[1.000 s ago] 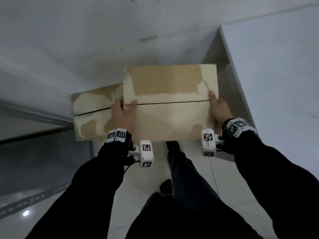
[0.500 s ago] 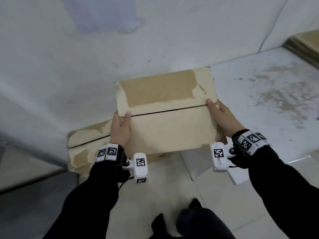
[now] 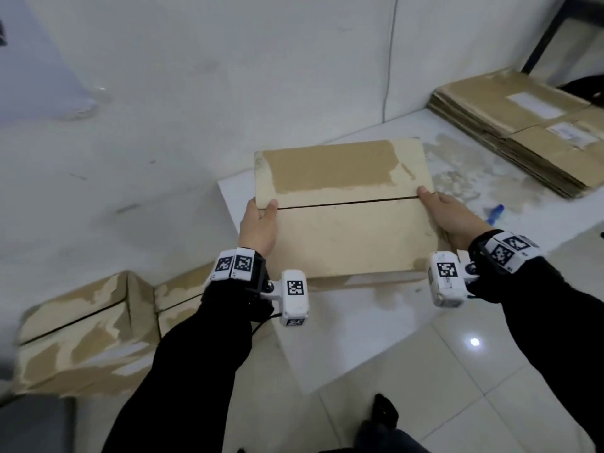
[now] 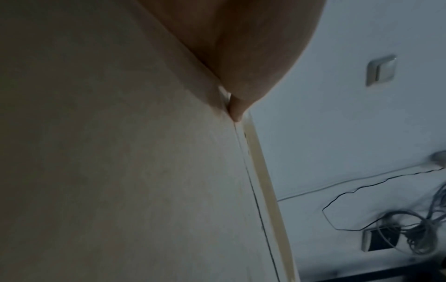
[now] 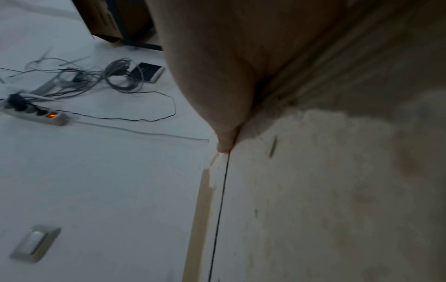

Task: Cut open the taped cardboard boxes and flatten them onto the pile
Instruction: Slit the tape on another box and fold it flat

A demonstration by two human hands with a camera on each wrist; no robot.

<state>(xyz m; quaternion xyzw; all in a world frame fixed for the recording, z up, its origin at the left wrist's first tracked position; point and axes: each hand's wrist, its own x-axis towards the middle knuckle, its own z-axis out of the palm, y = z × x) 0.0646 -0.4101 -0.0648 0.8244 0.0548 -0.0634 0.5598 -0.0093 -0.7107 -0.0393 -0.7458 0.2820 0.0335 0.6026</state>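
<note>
A closed brown cardboard box [image 3: 343, 207] with torn, pale patches is held between both hands above the near corner of a white table [image 3: 464, 158]. The left hand [image 3: 258, 225] grasps its left end, thumb lying on top near the centre seam. The right hand [image 3: 452, 219] grasps its right end likewise. A pile of flattened brown cardboard [image 3: 519, 125] lies on the table's far right. Two more closed cardboard boxes [image 3: 81, 335] stand on the floor at left.
</note>
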